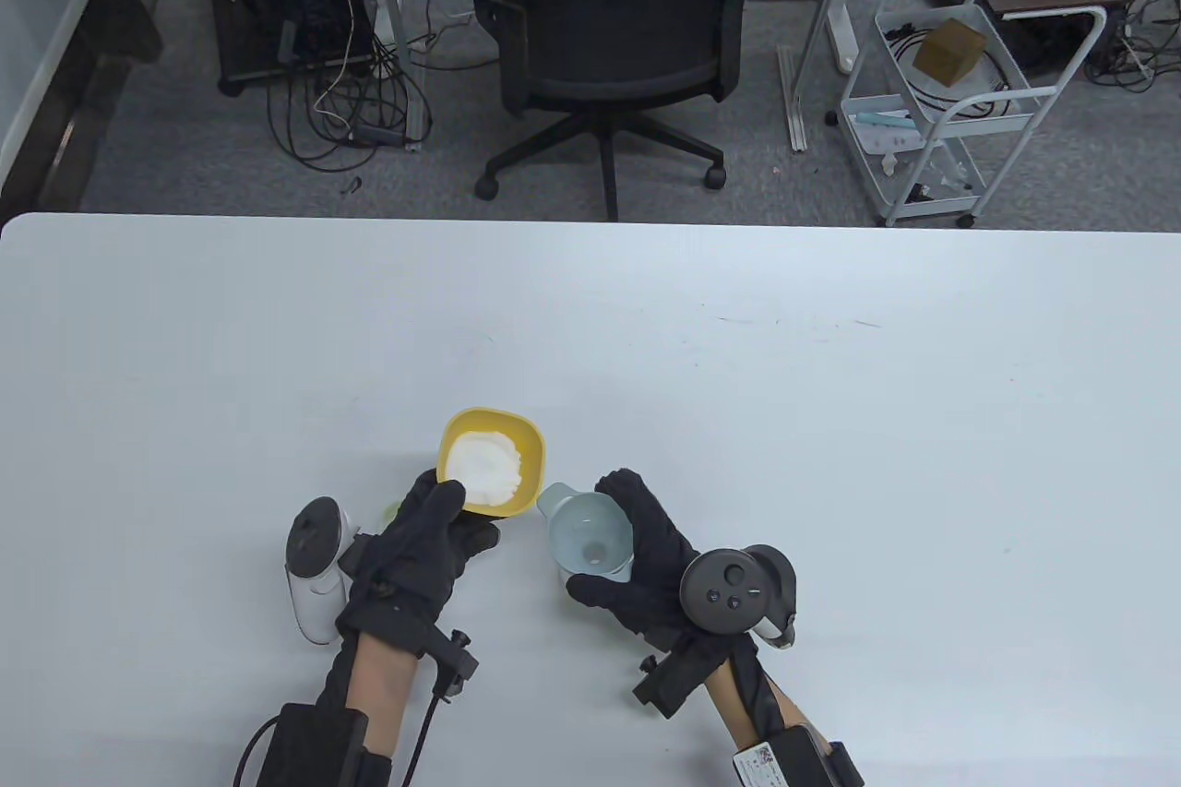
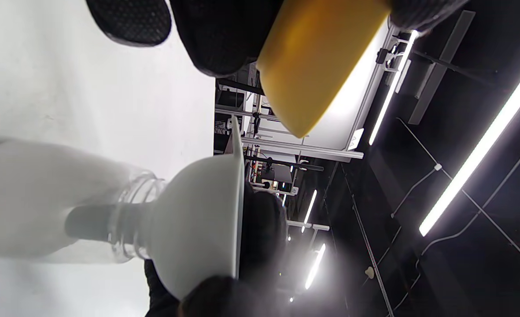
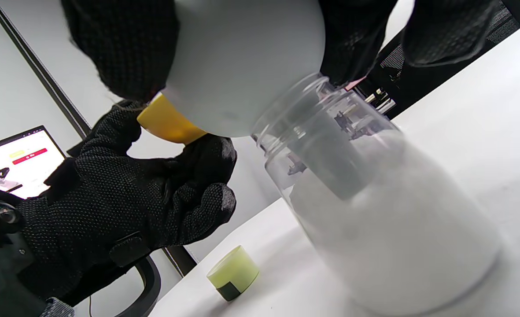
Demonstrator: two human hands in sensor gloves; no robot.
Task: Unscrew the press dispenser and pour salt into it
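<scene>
My left hand (image 1: 420, 538) holds a yellow bowl (image 1: 494, 459) of white salt (image 1: 483, 466) lifted above the table, beside the funnel. In the left wrist view the bowl's underside (image 2: 317, 61) shows above the funnel's rim. My right hand (image 1: 646, 561) grips a pale grey funnel (image 1: 590, 538) seated in the neck of the clear dispenser bottle (image 3: 374, 207), which stands on the table and holds white salt. The funnel (image 2: 198, 220) and bottle (image 2: 44, 198) also show in the left wrist view. The yellow-green press cap (image 3: 233, 272) lies on the table near my left hand.
The white table (image 1: 830, 418) stretches wide to the right and back. An office chair (image 1: 614, 40) and a white cart (image 1: 941, 95) stand on the floor beyond the far edge.
</scene>
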